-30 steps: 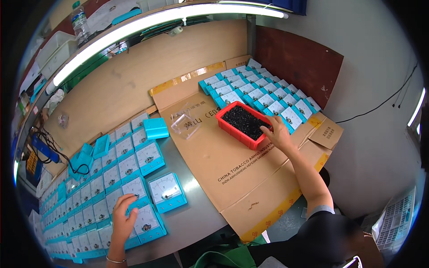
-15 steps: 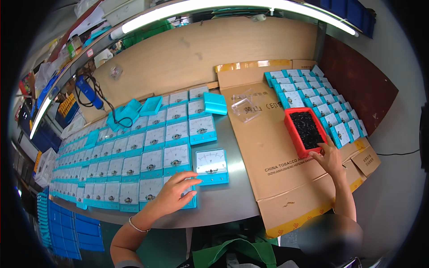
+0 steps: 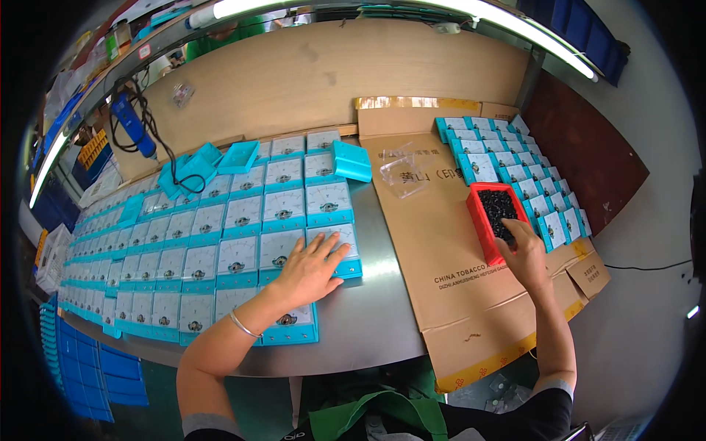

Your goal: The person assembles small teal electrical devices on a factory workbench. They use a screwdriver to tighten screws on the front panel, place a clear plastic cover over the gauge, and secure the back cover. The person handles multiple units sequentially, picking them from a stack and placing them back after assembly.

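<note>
My left hand [image 3: 310,270] lies with spread fingers on the front of a turquoise panel meter [image 3: 344,239] with a white dial, at the right end of a row of similar meters [image 3: 237,253]. My right hand [image 3: 526,253] reaches over the near end of a red bin [image 3: 485,239] filled with small black parts [image 3: 497,206]. Its fingers are bent and apart, with the tips at the black parts; nothing can be made out between them. The bin stands on a flattened cardboard sheet [image 3: 434,235].
Several finished-looking meters [image 3: 533,173] stand in rows behind and right of the bin. Clear plastic covers [image 3: 404,176] lie on the cardboard. Turquoise housings [image 3: 239,157] rest on the far meters, and a blue electric screwdriver [image 3: 134,125] hangs at the left by its cord.
The meter by my left hand has moved away from me, up against the row, and that hand now lies on it. My right hand has gone from the bin's rim into the bin.
</note>
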Available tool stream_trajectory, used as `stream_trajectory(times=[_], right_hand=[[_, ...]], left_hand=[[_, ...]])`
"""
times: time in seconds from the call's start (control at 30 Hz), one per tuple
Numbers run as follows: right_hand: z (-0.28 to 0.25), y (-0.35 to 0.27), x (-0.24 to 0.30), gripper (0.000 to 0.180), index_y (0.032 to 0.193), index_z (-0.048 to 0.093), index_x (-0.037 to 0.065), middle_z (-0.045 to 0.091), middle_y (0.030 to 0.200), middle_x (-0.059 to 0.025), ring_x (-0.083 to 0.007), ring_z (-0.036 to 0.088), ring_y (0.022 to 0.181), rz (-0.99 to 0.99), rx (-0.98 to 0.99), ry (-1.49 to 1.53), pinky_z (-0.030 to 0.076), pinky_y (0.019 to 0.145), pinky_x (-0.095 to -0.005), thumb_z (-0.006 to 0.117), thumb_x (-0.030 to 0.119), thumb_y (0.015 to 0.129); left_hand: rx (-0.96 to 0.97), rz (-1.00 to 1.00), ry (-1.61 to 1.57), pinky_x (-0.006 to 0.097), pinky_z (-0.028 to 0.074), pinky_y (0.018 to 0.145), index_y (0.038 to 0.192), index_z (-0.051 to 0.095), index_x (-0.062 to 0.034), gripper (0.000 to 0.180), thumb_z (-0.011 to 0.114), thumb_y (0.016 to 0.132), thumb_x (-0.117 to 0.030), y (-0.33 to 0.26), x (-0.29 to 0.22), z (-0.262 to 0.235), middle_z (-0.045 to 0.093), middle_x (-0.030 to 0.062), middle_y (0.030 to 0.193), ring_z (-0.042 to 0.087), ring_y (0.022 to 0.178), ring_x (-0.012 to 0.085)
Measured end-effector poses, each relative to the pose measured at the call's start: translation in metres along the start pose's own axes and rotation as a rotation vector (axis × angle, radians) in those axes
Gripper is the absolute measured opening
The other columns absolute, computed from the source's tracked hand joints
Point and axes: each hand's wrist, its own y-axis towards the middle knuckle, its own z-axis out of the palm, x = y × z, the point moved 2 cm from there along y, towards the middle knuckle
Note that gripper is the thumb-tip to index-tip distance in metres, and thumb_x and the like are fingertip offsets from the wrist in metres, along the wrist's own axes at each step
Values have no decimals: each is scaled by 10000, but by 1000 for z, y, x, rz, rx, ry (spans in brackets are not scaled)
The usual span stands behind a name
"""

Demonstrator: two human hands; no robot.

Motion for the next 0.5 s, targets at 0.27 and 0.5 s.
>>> stream_trajectory(times=[0.27,0.5], right_hand=[[114,158,-41,169,866,705,56,679,855,-133,-294,661,817,-74,137,-647,539,667,-402,631,178,775],[193,202,-79,161,921,725,158,713,955,-39,-213,694,877,265,426,-808,550,663,-351,589,157,834]], left_hand=[[24,2,-91,514,415,938,1178,505,-65,661,826,624,-228,13,8,-5,482,193,1312,486,1200,398],[32,-8,-91,444,441,930,1086,490,-58,627,848,597,-217,17,5,-7,485,189,1318,502,1172,393]])
